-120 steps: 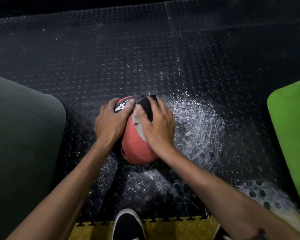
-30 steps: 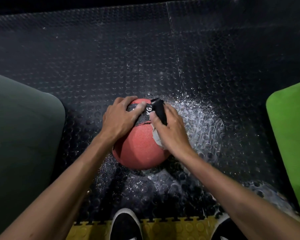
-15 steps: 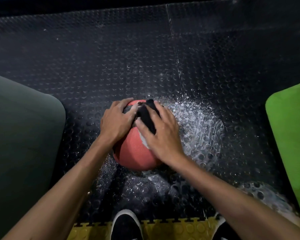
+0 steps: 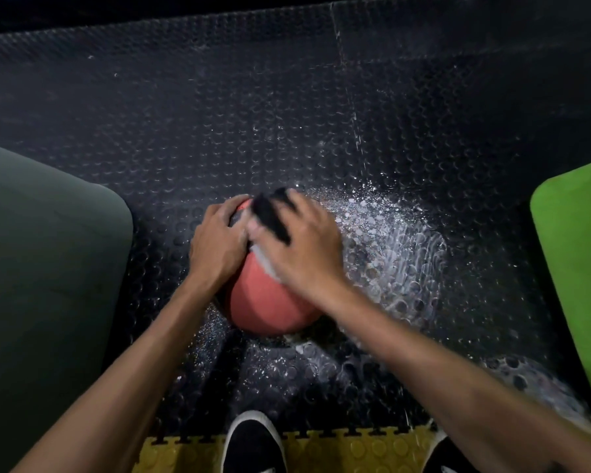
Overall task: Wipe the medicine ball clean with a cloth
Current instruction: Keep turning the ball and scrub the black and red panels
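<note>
- Red rubber, lightly textured: the medicine ball (image 4: 270,302) sits on the black studded floor (image 4: 253,114) straight in front of me, between my two forearms and just beyond my shoes.
- My left hand (image 4: 215,247) lies on the ball's upper left side, fingers spread and curved over its dark band, holding it in place.
- My right hand (image 4: 304,247) is on top of the ball, to the right of the left one and almost touching it; it presses the cloth (image 4: 270,216) down onto the ball's crown.
- That cloth is dark on its upper part, poking out past my fingers toward the far side, with a pale grey edge showing under my thumb side. My right fingers are blurred, so I can tell they lie over the cloth but not exactly how tightly they curl around it.
- White splashes and droplets (image 4: 389,240) spread over the floor to the right of the ball and in front of my feet.
- Off to my left lies a dark green mat (image 4: 41,268); a bright green mat (image 4: 577,250) lies at the right edge.
- Nearest me, a yellow floor tile (image 4: 338,452) joins the black one, with my black shoe (image 4: 253,445) resting on it.
</note>
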